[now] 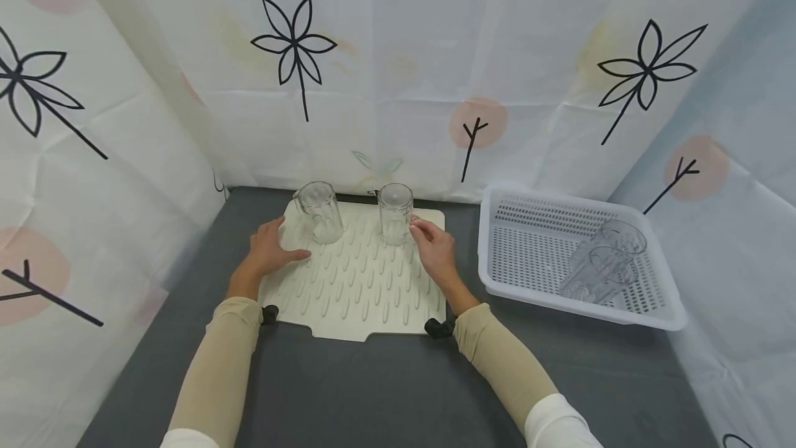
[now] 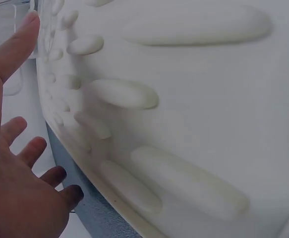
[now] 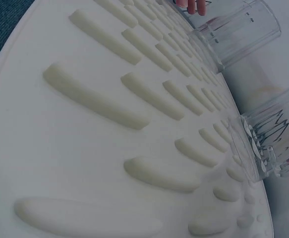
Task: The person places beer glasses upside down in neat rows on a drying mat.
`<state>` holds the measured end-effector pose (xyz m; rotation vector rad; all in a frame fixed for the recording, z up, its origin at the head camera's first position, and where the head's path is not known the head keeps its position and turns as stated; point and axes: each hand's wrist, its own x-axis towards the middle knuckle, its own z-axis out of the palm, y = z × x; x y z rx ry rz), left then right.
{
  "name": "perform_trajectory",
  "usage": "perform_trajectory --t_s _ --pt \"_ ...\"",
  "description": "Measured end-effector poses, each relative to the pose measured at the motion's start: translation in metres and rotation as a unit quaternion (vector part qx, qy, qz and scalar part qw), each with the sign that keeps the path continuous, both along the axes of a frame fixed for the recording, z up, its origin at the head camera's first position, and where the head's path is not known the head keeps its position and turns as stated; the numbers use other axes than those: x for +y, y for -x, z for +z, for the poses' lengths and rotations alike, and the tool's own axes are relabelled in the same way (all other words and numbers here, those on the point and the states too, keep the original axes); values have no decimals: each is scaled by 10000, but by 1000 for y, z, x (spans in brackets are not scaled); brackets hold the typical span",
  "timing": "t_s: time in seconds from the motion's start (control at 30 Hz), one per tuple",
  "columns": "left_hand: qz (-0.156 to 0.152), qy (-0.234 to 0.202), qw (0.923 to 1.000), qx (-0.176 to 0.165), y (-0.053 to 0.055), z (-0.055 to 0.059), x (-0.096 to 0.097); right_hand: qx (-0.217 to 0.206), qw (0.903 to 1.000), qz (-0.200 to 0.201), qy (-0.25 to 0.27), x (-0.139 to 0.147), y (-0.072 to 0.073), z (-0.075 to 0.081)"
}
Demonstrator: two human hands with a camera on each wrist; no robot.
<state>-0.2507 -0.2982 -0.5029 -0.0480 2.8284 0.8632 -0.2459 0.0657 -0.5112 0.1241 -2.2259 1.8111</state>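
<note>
Two clear glass mugs stand on a cream ridged drying mat. My right hand is at the right side of the right mug, its thumb and fingertips pinching the mug by its handle. In the right wrist view that handle shows low on the mug, with part of the hand at the frame's edge. The left mug has its handle towards the back left. At the mat's left edge my left hand holds nothing, fingers spread and thumb reaching over the mat towards the left mug.
To the right sits a white perforated plastic basket with two more clear glass mugs lying tilted in its right end. Dark grey cloth covers the table. A patterned white curtain encloses the back and sides.
</note>
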Motion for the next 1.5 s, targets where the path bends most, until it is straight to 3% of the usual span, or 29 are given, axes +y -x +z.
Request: perform_trajectory --t_s 0.4,0.63,0.97,1.2,1.4,1.5 --pt "32 391 9978 -526 1 -22 -3 43 9999 -6 -129 -1 0 -4" --pt "62 292 9987 -423 -3 -18 -2 -111 9999 -7 -93 -2 -2 -3" --pt "26 243 9989 -389 -10 -13 1 -789 9965 41 -283 -2 -8 9" --pt "-30 281 9990 -353 -9 -16 1 -1185 9900 42 -765 -4 -14 18" --pt "5 246 9991 -347 -9 -19 -1 -1612 9763 392 -1390 -8 -17 28" --pt "-3 222 9992 -346 -9 -18 -1 -1544 9723 572 -1657 -10 -16 32"
